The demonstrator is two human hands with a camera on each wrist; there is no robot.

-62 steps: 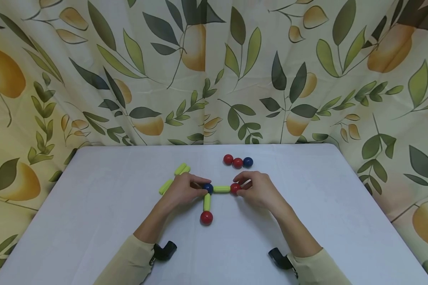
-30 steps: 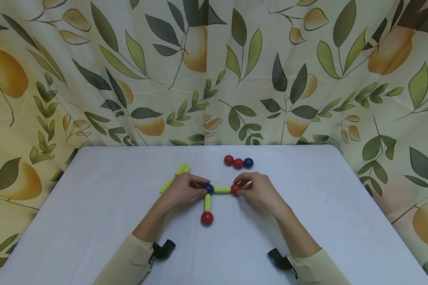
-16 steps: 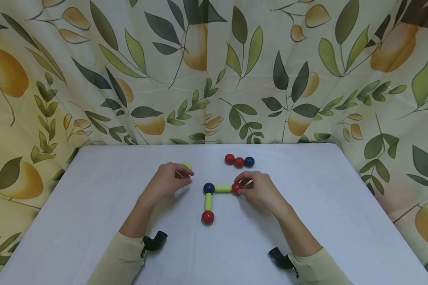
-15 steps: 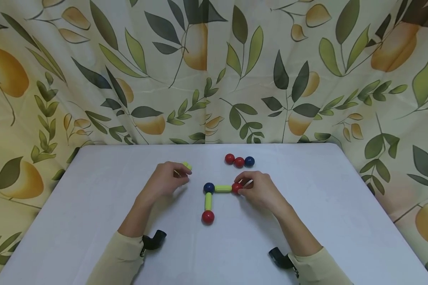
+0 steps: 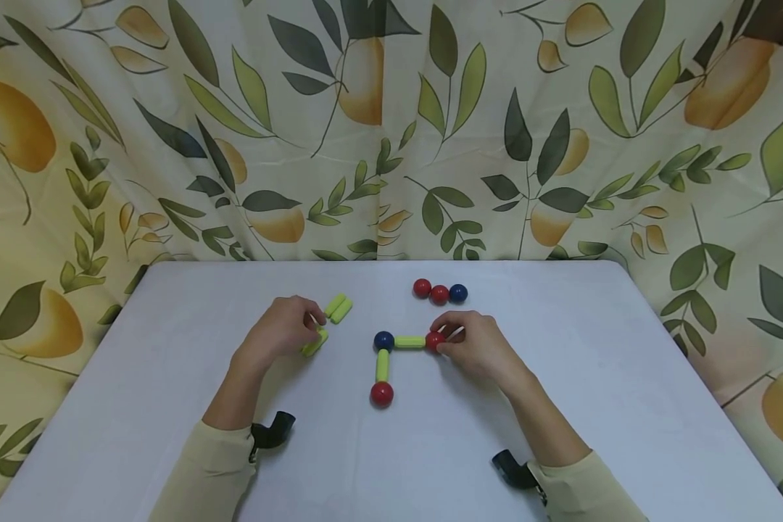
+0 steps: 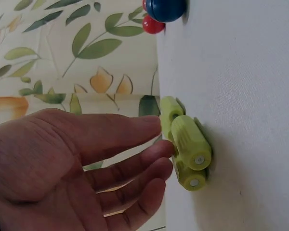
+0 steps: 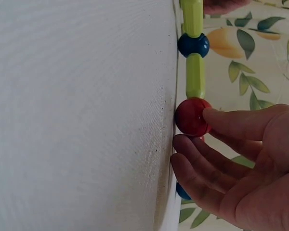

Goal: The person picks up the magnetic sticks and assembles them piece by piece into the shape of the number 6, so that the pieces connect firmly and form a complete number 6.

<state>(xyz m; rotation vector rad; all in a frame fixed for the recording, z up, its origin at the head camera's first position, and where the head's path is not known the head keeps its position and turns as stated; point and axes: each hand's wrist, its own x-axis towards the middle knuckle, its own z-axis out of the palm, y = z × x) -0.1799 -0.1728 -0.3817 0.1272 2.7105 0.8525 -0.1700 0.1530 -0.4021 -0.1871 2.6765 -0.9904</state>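
Observation:
On the table lies a corner of magnetic building pieces: a blue ball (image 5: pixel 383 341) joins two yellow-green magnetic rods, one running right (image 5: pixel 409 341) to a red ball (image 5: pixel 434 341), the other toward the person to another red ball (image 5: pixel 381 394). My right hand (image 5: pixel 476 346) pinches the right-hand red ball between thumb and fingers, as the right wrist view confirms. At the left, my left hand (image 5: pixel 283 330) is beside a pair of loose rods (image 6: pixel 190 144), thumb and fingers parted and its fingertips close to them; whether they touch I cannot tell.
Another pair of yellow-green rods (image 5: pixel 339 309) lies just behind the left hand. Toward the back, two red balls (image 5: pixel 422 288) and a blue ball (image 5: pixel 458 293) sit in a row. A patterned curtain (image 5: pixel 378 130) hangs behind the white table (image 5: pixel 561 304).
The left hand has let go of the blue corner ball and moved left to the loose rods. My right hand stays on its red ball, and the joined pieces keep their shape.

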